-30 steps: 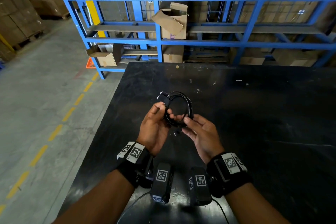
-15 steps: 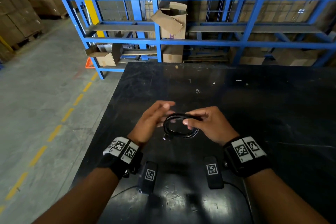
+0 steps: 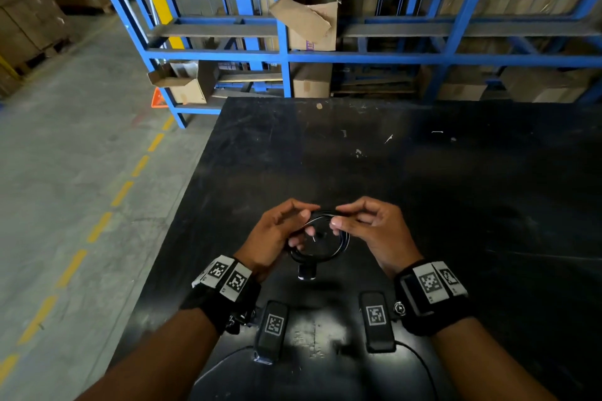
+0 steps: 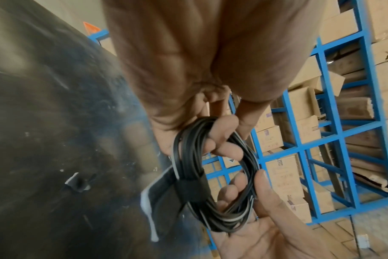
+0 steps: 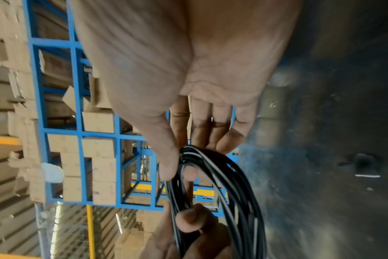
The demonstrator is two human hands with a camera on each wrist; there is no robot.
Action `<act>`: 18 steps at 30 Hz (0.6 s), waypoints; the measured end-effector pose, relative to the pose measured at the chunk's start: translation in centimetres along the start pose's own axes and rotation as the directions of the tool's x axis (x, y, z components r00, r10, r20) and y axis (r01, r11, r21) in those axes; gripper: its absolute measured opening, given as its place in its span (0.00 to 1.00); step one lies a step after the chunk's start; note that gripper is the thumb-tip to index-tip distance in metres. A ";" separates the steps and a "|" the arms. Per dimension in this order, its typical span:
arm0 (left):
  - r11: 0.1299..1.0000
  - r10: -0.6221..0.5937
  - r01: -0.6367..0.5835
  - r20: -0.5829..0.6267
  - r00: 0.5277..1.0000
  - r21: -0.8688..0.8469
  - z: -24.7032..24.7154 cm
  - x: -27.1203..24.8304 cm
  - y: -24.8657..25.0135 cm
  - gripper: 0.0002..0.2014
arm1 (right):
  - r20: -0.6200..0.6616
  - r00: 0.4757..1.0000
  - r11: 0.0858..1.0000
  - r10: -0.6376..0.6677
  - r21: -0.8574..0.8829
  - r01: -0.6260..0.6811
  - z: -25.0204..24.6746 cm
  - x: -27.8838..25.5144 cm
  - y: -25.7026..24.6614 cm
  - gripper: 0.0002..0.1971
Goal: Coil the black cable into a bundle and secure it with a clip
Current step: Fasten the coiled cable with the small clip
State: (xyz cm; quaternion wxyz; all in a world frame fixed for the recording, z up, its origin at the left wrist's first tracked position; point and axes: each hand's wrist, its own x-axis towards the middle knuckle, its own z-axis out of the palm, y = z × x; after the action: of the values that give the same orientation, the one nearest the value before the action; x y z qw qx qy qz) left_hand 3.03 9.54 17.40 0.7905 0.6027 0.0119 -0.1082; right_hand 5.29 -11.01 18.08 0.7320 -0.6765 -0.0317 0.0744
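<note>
The black cable [image 3: 338, 249] is wound into a small coil and held above the black table [image 3: 456, 205]. My left hand [image 3: 303, 225] grips the coil's left side, with fingers [image 4: 222, 136] hooked through the loops. My right hand [image 3: 338, 218] pinches the right side between thumb and forefinger [image 5: 188, 171]. In the left wrist view a black strap [image 4: 190, 189] is wrapped round the coil [image 4: 233, 215], and its flat tail [image 4: 162, 196] sticks out. A dark end [image 3: 306, 272] hangs under the coil.
A small dark piece [image 4: 78, 182] lies on the table beside the hands, also visible in the right wrist view [image 5: 366, 164]. Blue shelving [image 3: 286, 55] with cardboard boxes stands beyond the table's far edge. Concrete floor [image 3: 65, 172] lies to the left.
The coil went from upright in front of me to lying nearly flat and lower. My right hand turned palm down over it, and both hands now hold its far rim.
</note>
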 end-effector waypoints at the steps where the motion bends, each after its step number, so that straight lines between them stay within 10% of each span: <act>1: 0.999 -0.030 0.030 0.013 0.999 0.027 -0.4 0.0 -0.5 0.12 | 0.009 1.000 1.000 0.006 -0.025 -0.006 0.0 0.1 0.7 0.12; 10: 0.988 -0.108 0.134 -0.269 0.957 0.082 -5.0 -0.5 -6.9 0.11 | 0.026 0.983 0.959 0.182 -0.226 -0.172 -0.8 2.1 9.9 0.04; 18: 0.966 -0.235 0.258 -0.478 0.846 -0.018 -8.4 -0.8 -10.9 0.09 | -0.050 0.985 0.626 0.166 -0.766 -0.144 -0.8 8.0 18.0 0.10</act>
State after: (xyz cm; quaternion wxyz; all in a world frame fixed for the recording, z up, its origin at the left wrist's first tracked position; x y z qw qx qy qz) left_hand 1.13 14.98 4.82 0.7284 0.6224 0.2806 -0.0573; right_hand 12.15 -9.23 -0.32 0.3666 -0.9218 -0.0114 0.1251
